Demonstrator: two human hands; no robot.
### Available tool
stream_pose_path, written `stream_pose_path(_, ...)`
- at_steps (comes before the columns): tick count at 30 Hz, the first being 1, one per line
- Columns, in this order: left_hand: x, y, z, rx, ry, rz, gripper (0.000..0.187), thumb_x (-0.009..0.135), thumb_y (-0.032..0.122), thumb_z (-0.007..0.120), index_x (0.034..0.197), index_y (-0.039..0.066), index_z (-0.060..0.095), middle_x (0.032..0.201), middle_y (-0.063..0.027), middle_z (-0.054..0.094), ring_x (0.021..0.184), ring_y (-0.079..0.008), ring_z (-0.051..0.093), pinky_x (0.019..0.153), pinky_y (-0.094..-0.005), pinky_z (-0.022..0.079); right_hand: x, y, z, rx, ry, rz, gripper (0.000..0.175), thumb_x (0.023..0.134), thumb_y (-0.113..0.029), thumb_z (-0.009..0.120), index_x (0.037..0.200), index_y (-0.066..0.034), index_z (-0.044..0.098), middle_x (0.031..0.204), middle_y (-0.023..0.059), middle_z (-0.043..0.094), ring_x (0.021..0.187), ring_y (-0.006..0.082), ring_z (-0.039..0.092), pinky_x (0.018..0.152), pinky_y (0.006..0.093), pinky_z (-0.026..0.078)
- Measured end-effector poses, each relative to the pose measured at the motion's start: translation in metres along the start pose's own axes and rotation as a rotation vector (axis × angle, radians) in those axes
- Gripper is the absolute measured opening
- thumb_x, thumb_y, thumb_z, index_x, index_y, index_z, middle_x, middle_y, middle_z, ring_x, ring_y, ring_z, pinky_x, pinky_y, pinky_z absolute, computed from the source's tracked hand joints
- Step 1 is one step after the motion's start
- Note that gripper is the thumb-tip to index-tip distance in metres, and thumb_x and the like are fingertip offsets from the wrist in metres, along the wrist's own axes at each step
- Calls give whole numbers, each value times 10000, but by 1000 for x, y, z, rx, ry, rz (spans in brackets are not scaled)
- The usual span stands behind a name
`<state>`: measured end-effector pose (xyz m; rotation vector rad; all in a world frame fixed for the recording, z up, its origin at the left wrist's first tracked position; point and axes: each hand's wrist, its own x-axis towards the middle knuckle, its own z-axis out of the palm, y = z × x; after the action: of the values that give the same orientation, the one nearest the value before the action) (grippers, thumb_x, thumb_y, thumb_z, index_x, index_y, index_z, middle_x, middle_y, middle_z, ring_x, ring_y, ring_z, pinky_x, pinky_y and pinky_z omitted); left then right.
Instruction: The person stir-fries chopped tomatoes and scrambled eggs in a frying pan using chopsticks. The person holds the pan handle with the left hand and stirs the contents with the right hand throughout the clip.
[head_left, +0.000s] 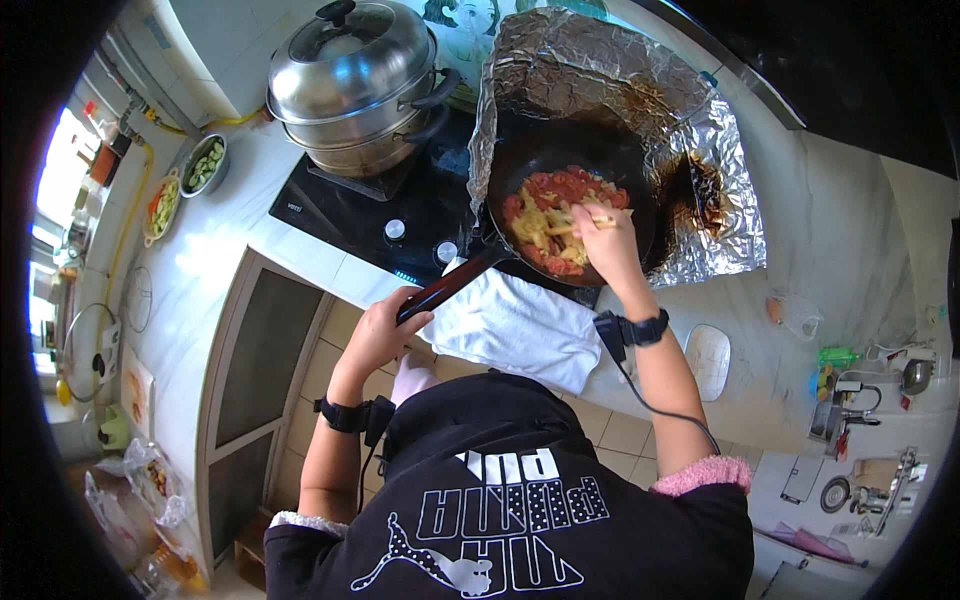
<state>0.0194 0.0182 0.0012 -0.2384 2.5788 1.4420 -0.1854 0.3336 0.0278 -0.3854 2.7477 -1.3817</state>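
My left hand (381, 330) grips the dark handle (454, 285) of a black wok (544, 142) on the black cooktop (352, 217). Inside the wok lie red tomato pieces (562, 187) mixed with yellow scrambled egg (532, 229). My right hand (607, 240) is over the wok's near right part, closed on a light wooden utensil (566, 226) that looks like chopsticks. Its tip reaches into the food; my fingers hide part of it. A crinkled foil splash guard (720, 135), stained brown, stands around the wok's back and right side.
A lidded steel steamer pot (352, 82) occupies the left burner. A white towel (517, 326) hangs over the counter's front edge. Farther left are a bowl of sliced cucumber (204, 165) and a basket of cut vegetables (161, 210). A white tray (707, 362) lies right of my right wrist.
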Motion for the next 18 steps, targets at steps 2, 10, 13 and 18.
stream_pose_path(2,0,1,-1,-3,-11,-18,402,956,271,749,1271,40,654,1018,-193,762,860,-344,730,808,-393,569,12,1,-1,-70,125,-108,278,1002,-222,675,1000,49,739,800,161,742,743,243,753,675,341,547)
stream_pose_path(10,1,-7,3,33,49,79,413,951,282,753,1271,44,647,1023,-198,758,875,-368,729,814,-404,568,-2,3,-18,-275,62,-46,259,984,-239,678,950,5,758,735,162,726,686,258,748,636,350,543)
stream_pose_path(13,2,-7,1,28,9,38,409,958,285,747,1275,47,648,1039,-197,759,902,-361,732,829,-406,567,0,-3,-15,-83,42,-83,256,989,-230,692,987,17,757,780,148,742,714,200,750,647,317,545)
stream_pose_path(18,1,-2,1,30,11,33,405,966,289,743,1285,58,652,1061,-194,761,915,-348,736,837,-401,569,15,6,-30,51,101,-1,274,1007,-213,696,1041,54,748,866,86,773,764,140,734,681,269,561)
